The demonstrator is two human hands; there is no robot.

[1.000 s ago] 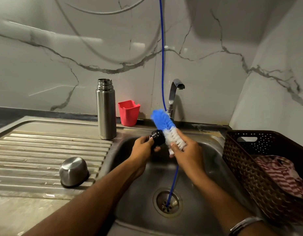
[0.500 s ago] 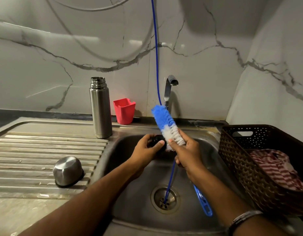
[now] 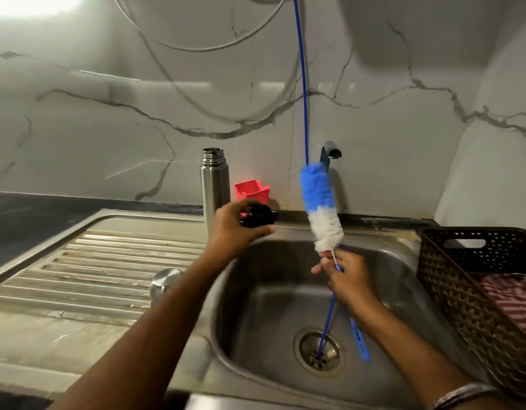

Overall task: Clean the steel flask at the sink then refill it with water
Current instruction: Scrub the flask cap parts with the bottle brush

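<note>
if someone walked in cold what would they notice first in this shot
Most striking is the blue-and-white bottle brush, held upright over the sink by the right hand, which grips its handle below the bristles. Next, the left hand holds a black stopper above the sink's left edge. Behind it the open steel flask stands upright by the wall, beside a red cup.

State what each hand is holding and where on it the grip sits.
The left hand grips the small black flask stopper around its body. The right hand holds the bottle brush by its thin stem just below the bristles.
</note>
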